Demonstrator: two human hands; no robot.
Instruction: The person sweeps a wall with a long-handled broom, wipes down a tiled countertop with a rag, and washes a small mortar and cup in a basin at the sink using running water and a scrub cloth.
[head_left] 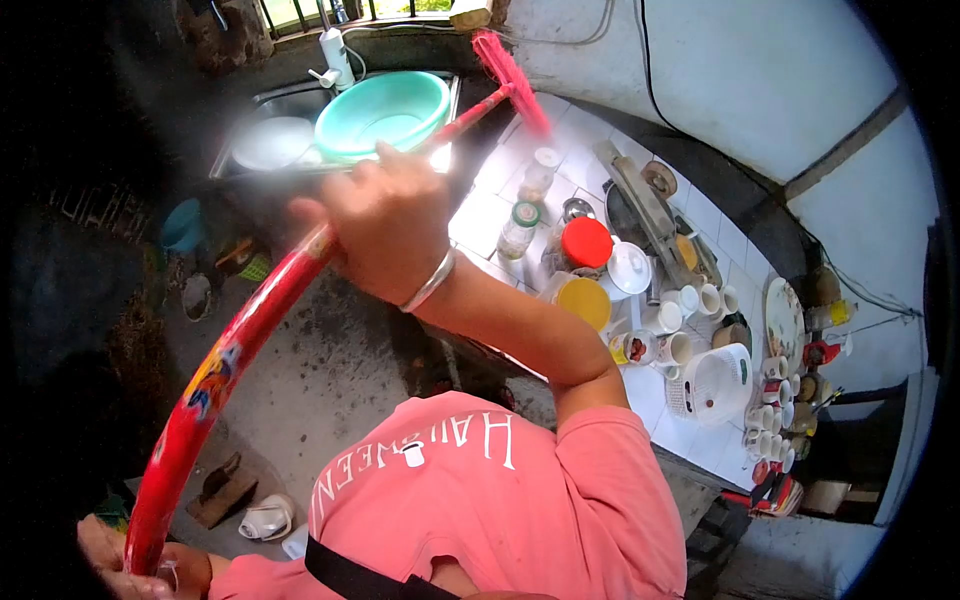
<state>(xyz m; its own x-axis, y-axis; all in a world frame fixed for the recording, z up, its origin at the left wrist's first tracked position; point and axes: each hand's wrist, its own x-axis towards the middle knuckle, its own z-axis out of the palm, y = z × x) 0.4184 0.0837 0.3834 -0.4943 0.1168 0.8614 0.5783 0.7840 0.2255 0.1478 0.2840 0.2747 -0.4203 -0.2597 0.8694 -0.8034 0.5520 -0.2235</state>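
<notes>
A long red broom (232,365) runs diagonally across the head view, its handle carrying a colourful printed patch. My right hand (385,225), with a silver bangle at the wrist, is wrapped around the upper part of the handle. Down at the lower left, my left hand (150,572) closes on the other end and is partly cut off by the dark image border. The pink bristle head (510,80) is raised beside the wall, at the far corner of the tiled counter. Behind my right hand stands a turquoise basin (385,112) at the sink.
On the white tiled counter (480,205) stand jars, a red-lidded container (587,243), several mugs and a white basket (710,385). A white tap (337,60) rises over the sink. On the concrete floor (320,350) are a small blue bucket (182,226) and a white object (267,517).
</notes>
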